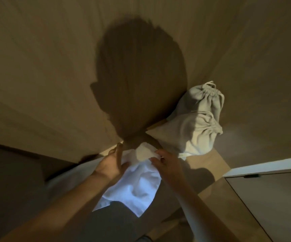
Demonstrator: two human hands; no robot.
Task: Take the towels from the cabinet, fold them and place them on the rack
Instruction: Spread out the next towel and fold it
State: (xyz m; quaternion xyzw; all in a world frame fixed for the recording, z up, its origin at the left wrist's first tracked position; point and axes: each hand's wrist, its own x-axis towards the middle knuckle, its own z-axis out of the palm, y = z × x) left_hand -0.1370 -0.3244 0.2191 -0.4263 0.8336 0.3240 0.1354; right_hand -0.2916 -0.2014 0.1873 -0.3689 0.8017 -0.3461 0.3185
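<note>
One white towel is seen in the head view, held between both hands at the front edge of a wooden shelf inside the cabinet. Its upper part is bunched and lies on the shelf edge. The rest hangs loose and creased below that edge, with a pointed corner lowest.

The left hand is placed at the left side of the bunched part, at the left end of the visible shelf edge. Its fingers are stretched upward and the thumb is laid against the cloth, so the towel's border is gripped between them. The right hand is set over the shelf edge, to the right of the bunch. Its fingers are curled, and a fold of the towel is pinched in them. Both forearms are bare and are stretched up from below the shelf.

Two pale cloth bags with drawstrings are set on the shelf, toward its back right corner, one leaning on top of the other. The lower one is just beside the right hand; whether it touches the towel cannot be told. A large dark shadow is cast on the back wall above the shelf. A pale door is seen to the right of the shelf, below its level. Everything is dimly lit.
</note>
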